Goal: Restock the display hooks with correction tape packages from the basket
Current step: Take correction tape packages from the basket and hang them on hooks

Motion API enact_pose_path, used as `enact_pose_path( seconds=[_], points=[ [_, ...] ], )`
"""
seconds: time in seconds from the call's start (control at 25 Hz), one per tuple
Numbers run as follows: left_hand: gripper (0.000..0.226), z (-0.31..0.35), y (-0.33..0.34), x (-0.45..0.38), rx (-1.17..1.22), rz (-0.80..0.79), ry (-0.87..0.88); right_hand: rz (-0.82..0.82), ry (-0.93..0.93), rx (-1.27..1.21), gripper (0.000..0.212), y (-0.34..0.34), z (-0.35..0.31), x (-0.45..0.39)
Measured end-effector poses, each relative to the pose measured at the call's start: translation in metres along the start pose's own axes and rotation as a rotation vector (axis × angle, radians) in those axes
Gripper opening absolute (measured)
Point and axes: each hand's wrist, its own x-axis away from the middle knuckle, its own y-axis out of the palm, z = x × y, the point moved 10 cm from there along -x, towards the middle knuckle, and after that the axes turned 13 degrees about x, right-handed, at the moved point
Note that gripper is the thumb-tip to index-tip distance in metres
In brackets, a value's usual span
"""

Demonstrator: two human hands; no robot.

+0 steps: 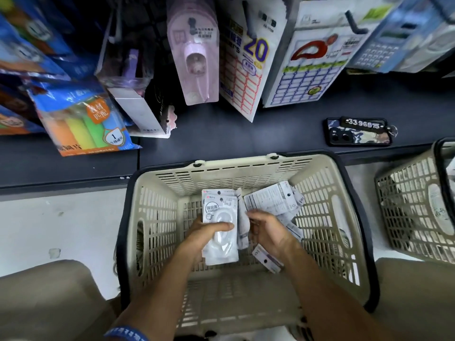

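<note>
Crouched over a beige plastic basket (157,217) at the centre of the frame, I hold a small stack of white correction tape packages (219,225) in my left hand (206,228), thumb curled across the front of the top pack and fingers wrapped behind it, the stack raised above the basket floor. My right hand (267,231), just right of the stack, has its fingers bent down into the loose packages (270,200) that lie heaped against the basket's far right corner; whether it has actually closed on one I cannot tell, as the fingertips are hidden. Another pack (267,260) lies flat on the basket floor below my right wrist. A blue wristband (126,333) shows on my left forearm at the bottom edge. The basket sits on a pale floor against a dark shelf ledge (246,134), where a phone in a patterned case (358,135) rests at the right, a numbered tag touching its top edge. Across the top of the frame hang other goods: a pink packaged item (194,57), label sheets (242,70), and, at upper left, a pack of coloured blocks (83,119). A second basket (416,205) stands at the right edge.
</note>
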Motion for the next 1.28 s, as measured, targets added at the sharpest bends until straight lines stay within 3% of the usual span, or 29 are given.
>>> enact_pose_path(
  seconds=[0.04,0.16,0.28,0.36,0.48,0.56,0.64,0.8,0.92,1.04,1.28],
  points=[
    [0.078,0.004,0.009,0.005,0.000,-0.034,0.009,0.011,-0.019,0.005,0.009,-0.007,-0.009,0.007],
    [0.072,0.009,0.029,0.023,0.028,-0.109,0.058,-0.092,-0.027,0.098,0.063,-0.012,-0.035,0.030],
    [0.041,0.015,0.046,0.045,0.094,-0.178,0.075,-0.174,-0.017,0.368,0.087,-0.016,-0.067,0.059],
    [0.044,0.029,0.057,0.066,0.141,-0.213,0.093,-0.123,-0.099,0.623,0.074,-0.023,-0.110,0.083],
    [0.077,0.064,0.071,0.108,0.175,-0.238,0.177,-0.099,-0.262,1.087,0.033,-0.014,-0.181,0.131],
    [0.094,0.093,0.082,0.135,0.171,-0.272,0.255,-0.056,-0.329,1.309,0.031,-0.005,-0.223,0.167],
    [0.085,0.136,0.101,0.176,0.120,-0.348,0.370,-0.049,-0.428,1.381,0.026,0.005,-0.268,0.216],
    [0.068,0.241,0.128,0.285,0.030,-0.475,0.625,0.104,-0.730,0.989,0.013,-0.013,-0.367,0.337],
    [0.064,0.303,0.126,0.355,-0.029,-0.495,0.807,0.104,-0.923,0.392,0.032,-0.044,-0.398,0.388],
    [0.041,0.327,0.116,0.393,-0.007,-0.474,0.916,0.186,-0.988,-0.032,0.042,-0.065,-0.407,0.395],
    [0.092,0.324,0.130,0.391,0.127,-0.509,0.853,0.474,-0.975,-0.234,0.062,-0.079,-0.406,0.400]
  ],
)
